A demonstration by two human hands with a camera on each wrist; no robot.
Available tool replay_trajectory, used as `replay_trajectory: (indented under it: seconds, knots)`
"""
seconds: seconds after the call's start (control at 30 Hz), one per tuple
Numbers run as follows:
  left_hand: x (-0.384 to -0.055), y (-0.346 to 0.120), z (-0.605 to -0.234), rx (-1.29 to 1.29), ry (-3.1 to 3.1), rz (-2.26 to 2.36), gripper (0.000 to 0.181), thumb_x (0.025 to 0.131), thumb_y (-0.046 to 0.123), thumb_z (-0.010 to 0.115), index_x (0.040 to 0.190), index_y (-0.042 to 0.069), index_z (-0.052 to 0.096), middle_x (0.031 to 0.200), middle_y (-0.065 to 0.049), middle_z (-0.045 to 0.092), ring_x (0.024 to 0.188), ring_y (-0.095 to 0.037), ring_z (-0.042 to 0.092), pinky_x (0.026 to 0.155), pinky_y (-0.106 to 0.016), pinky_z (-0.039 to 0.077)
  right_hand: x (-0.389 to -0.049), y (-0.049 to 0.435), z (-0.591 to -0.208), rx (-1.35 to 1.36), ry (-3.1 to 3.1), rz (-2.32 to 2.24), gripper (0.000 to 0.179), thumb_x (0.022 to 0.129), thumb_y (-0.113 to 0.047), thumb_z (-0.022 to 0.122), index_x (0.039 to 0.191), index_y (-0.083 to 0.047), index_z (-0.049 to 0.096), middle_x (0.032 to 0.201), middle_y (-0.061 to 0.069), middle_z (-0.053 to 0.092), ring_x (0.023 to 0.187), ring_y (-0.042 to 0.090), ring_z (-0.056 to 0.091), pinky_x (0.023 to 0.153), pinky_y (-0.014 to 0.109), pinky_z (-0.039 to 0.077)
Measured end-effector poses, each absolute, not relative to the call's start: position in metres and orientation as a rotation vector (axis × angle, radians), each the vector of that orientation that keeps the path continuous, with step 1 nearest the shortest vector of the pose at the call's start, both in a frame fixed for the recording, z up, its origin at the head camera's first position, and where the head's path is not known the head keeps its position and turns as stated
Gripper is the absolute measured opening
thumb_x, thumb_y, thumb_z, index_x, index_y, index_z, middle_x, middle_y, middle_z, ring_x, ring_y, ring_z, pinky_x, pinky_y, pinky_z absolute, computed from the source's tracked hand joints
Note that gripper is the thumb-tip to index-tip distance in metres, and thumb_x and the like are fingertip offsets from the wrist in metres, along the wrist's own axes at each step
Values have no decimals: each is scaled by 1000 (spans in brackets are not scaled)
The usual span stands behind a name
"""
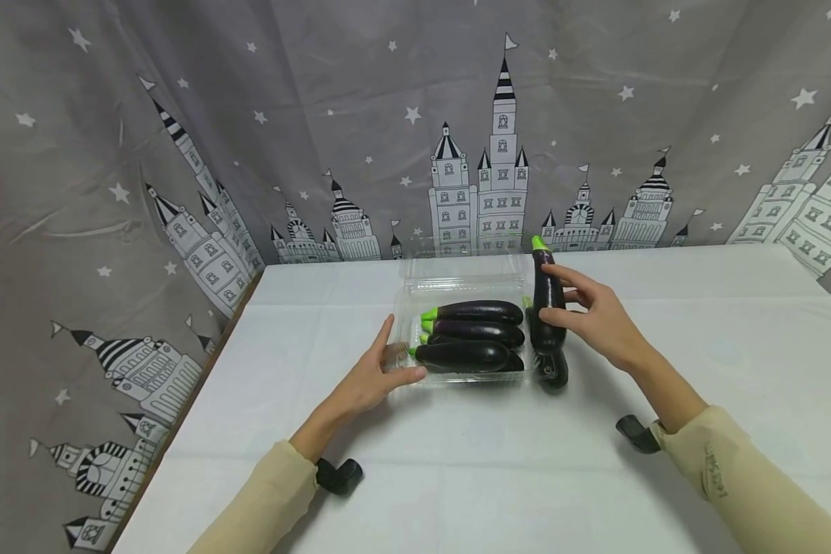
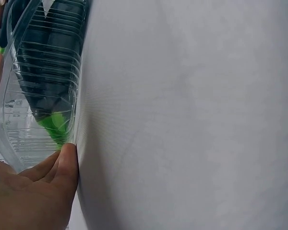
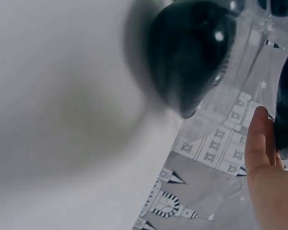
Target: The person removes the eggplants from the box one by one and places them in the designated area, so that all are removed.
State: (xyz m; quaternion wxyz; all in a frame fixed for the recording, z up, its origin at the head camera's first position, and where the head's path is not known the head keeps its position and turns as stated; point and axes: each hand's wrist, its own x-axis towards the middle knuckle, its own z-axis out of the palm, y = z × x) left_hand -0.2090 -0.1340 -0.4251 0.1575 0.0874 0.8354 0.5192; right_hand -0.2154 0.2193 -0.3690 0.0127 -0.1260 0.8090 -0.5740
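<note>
A clear plastic clamshell container (image 1: 471,378) lies with its lid (image 1: 464,267) flipped back, several dark eggplants (image 1: 462,355) side by side in its tray, green stem ends to the left. My left hand (image 1: 367,382) holds the tray's near left corner, thumb along the front and fingers at the side wall. Over the tray's right edge, my right hand (image 1: 592,312) grips another eggplant (image 1: 548,300) between thumb and fingers, its green stem end pointing away. Below that one, an eggplant (image 1: 555,372) lies on the table against the container's right side, partly hidden.
The table (image 1: 457,469) has a white cover. A grey curtain (image 1: 360,100) printed with castles and stars hangs behind it and down the left side. Black wrist pieces (image 1: 341,477) stick out at both sleeves.
</note>
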Motion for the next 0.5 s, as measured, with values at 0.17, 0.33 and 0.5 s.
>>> replay_trajectory:
  seconds: [0.17,0.33,0.5]
  knots:
    - [-209,-134,-426,253,2390,1482,111,84,45,77,160,26,-2,155,-20,33,142,-38,29,107,-60,31,-211,233,-376,-357,2554,-1745,67,93,-15,67,153,-14,38,143,20,44,126,34,48,92,39,45]
    - [-209,-134,-426,263,2388,1475,111,84,44,77,160,26,-3,155,-19,33,142,-38,30,107,-60,31,-207,247,-384,-323,2579,-1690,67,94,-17,67,154,-13,37,145,23,42,127,39,45,98,56,36]
    - [-209,-134,-426,271,2384,1477,111,85,43,77,160,26,-3,155,-19,34,142,-38,31,107,-59,32,-205,258,-392,-315,2590,-1625,67,94,-18,66,153,-11,37,145,25,40,127,41,44,98,55,37]
